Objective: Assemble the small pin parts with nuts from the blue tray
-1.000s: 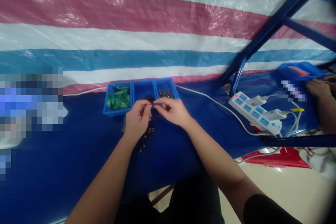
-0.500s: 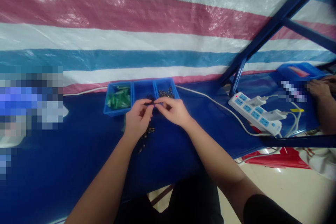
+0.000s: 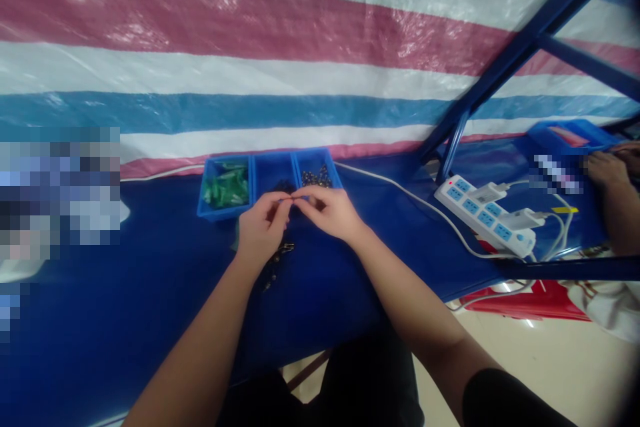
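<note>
My left hand [image 3: 261,230] and my right hand [image 3: 330,212] meet fingertip to fingertip just in front of a blue three-compartment tray [image 3: 250,180]. Between the fingertips both hands pinch a small thin part [image 3: 291,199]; it is too small to tell what it is. The tray's left compartment holds green pieces [image 3: 226,188], the middle one a few dark pieces [image 3: 283,185], the right one small dark metal parts [image 3: 316,178]. Several small dark assembled parts [image 3: 278,257] lie on the blue table cloth [image 3: 150,280] below my left hand.
A white power strip [image 3: 484,215] with plugs and cables lies to the right. Another person's hand [image 3: 606,169] works at the far right near a blue bin [image 3: 570,136]. A blue metal frame [image 3: 505,57] rises diagonally. A striped tarp [image 3: 250,47] hangs behind the table.
Almost nothing has moved; my fingertips have shifted slightly around the small part while both hands stay in front of the tray.
</note>
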`<action>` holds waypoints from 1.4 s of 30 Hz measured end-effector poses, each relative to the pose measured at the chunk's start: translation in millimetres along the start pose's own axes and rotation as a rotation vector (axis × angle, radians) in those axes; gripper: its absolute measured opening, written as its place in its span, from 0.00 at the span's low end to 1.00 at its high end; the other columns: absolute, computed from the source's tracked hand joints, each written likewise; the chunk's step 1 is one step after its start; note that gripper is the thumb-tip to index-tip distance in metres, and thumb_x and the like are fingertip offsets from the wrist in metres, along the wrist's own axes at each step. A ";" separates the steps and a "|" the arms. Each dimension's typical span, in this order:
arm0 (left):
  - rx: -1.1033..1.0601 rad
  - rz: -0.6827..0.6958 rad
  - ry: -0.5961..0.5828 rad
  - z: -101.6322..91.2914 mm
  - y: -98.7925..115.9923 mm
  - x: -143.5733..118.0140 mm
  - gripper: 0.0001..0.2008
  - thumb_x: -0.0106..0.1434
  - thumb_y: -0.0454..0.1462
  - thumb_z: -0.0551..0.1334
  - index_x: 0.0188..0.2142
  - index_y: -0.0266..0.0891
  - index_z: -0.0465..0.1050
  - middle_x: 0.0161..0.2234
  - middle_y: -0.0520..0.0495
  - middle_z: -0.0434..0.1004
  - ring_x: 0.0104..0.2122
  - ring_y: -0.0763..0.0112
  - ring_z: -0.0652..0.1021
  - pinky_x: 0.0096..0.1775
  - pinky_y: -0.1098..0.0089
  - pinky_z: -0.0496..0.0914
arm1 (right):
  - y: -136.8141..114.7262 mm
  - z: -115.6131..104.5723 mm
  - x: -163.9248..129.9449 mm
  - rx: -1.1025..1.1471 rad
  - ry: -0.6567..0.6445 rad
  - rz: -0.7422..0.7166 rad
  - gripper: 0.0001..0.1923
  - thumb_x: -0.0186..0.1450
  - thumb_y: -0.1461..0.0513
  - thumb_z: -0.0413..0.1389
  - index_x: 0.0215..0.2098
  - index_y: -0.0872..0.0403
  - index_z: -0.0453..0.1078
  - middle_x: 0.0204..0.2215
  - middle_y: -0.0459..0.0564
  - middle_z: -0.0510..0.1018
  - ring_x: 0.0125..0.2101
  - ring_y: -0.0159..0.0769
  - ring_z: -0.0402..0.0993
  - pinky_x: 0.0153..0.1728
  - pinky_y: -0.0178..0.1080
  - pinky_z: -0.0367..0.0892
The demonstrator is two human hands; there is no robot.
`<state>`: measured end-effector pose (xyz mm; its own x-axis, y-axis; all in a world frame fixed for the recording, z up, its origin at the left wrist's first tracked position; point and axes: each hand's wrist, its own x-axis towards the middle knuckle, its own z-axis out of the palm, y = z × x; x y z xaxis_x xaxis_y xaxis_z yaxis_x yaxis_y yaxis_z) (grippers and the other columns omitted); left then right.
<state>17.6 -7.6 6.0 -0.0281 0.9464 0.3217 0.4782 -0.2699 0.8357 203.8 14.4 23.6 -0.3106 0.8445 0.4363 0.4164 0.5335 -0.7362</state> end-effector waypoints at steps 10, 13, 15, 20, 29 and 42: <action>0.010 0.014 0.009 -1.1 -1.7 0.1 0.08 0.68 0.42 0.62 0.44 0.42 0.76 0.22 0.56 0.74 0.21 0.75 0.75 0.27 0.73 0.68 | 0.6 1.2 -0.4 0.001 -0.011 0.023 0.15 0.71 0.54 0.57 0.47 0.53 0.79 0.22 0.42 0.73 0.22 0.27 0.65 0.30 0.32 0.65; 0.021 0.017 0.001 -0.6 -2.2 0.1 0.08 0.69 0.42 0.61 0.43 0.42 0.76 0.22 0.55 0.74 0.22 0.75 0.76 0.29 0.73 0.69 | 1.2 1.6 -0.7 0.011 -0.010 0.011 0.14 0.71 0.54 0.57 0.47 0.53 0.79 0.22 0.42 0.73 0.22 0.27 0.65 0.30 0.32 0.65; -0.005 0.006 0.003 -0.1 -1.5 0.0 0.08 0.69 0.42 0.62 0.43 0.42 0.76 0.22 0.55 0.74 0.21 0.75 0.76 0.28 0.74 0.69 | 1.6 1.4 -1.0 0.008 -0.010 0.007 0.14 0.71 0.54 0.57 0.46 0.53 0.79 0.22 0.42 0.73 0.22 0.26 0.65 0.30 0.32 0.65; -0.081 -0.027 -0.004 0.0 0.3 -0.2 0.12 0.66 0.43 0.65 0.47 0.42 0.75 0.25 0.54 0.77 0.21 0.76 0.76 0.28 0.74 0.70 | 2.2 1.2 -1.2 -0.002 0.003 0.016 0.14 0.71 0.54 0.56 0.46 0.53 0.79 0.21 0.41 0.71 0.21 0.26 0.64 0.29 0.31 0.64; -0.003 0.001 0.000 -1.2 -1.7 -0.3 0.08 0.69 0.41 0.61 0.44 0.42 0.75 0.22 0.55 0.74 0.21 0.77 0.75 0.28 0.75 0.69 | 3.0 2.0 -1.2 0.013 -0.002 0.006 0.15 0.71 0.54 0.57 0.49 0.53 0.78 0.21 0.41 0.72 0.22 0.26 0.65 0.30 0.31 0.65; -0.027 -0.009 -0.002 -0.2 -1.9 -0.8 0.10 0.67 0.42 0.63 0.45 0.42 0.76 0.23 0.55 0.76 0.21 0.77 0.76 0.27 0.76 0.69 | 0.7 0.8 -0.5 0.006 0.009 0.010 0.14 0.71 0.54 0.57 0.47 0.54 0.78 0.20 0.41 0.71 0.21 0.26 0.64 0.30 0.31 0.65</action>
<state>16.5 -7.9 4.3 -0.0302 0.9491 0.3135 0.4544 -0.2663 0.8500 203.5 14.3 22.5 -0.2989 0.8501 0.4337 0.4144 0.5250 -0.7434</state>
